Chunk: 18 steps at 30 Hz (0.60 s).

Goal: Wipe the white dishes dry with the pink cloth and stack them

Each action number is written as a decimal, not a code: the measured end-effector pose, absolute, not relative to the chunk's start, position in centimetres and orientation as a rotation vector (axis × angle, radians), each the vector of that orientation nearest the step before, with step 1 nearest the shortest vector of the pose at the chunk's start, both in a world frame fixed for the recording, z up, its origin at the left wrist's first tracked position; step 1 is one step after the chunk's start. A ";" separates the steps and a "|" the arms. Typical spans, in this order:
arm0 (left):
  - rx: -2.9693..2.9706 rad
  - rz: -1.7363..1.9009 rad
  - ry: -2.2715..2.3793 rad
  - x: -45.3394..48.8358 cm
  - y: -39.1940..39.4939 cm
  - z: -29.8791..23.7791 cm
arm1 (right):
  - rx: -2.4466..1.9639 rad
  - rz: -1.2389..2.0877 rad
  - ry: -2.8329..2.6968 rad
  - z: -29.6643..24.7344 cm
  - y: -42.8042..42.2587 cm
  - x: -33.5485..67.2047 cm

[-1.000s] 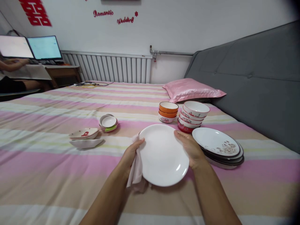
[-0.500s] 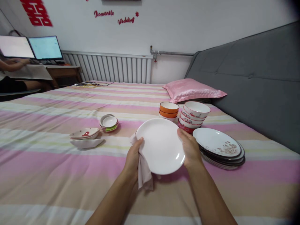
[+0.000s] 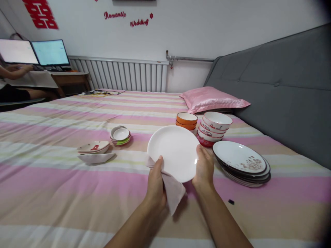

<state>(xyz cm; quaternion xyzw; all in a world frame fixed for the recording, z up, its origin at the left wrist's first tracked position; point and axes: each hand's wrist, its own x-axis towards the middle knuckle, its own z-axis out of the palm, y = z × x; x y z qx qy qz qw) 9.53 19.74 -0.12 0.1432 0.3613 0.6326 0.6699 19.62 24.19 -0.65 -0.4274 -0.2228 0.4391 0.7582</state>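
Observation:
A round white plate (image 3: 174, 150) is held up over the bed, tilted so its face shows. My left hand (image 3: 156, 184) grips its lower left edge with a pale pinkish cloth (image 3: 173, 189) between palm and plate; the cloth hangs below the rim. My right hand (image 3: 204, 167) is closed on the plate's right edge, its fingers partly hidden behind. Right of that hand lies a stack of plates (image 3: 239, 156), the top one with brown flowers. Just beyond the held plate stand stacked orange bowls (image 3: 186, 119) and white-and-red bowls (image 3: 217, 120).
Boat-shaped dishes (image 3: 93, 148) and a pile of small bowls (image 3: 120, 133) rest on the striped bedsheet (image 3: 64, 193) at left. A small black object (image 3: 231, 202) lies at right. Behind are a pink pillow (image 3: 212, 98), cables (image 3: 99, 93), and a person's arm (image 3: 15, 72) by monitors.
My left hand has slid right along the plate's lower edge with the cloth. The plate has shifted slightly left and up. A small black object now shows beside my right forearm.

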 end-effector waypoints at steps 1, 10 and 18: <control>0.322 1.421 0.823 9.6 19.7 -0.1 | -0.932 0.955 -0.481 -0.6 24.1 19.5; 0.356 1.380 0.872 9.9 19.1 0.2 | -0.994 0.924 -0.484 -0.3 23.8 19.4; 0.446 1.539 0.862 8.8 20.2 0.2 | -0.956 1.039 -0.284 -1.5 24.8 19.9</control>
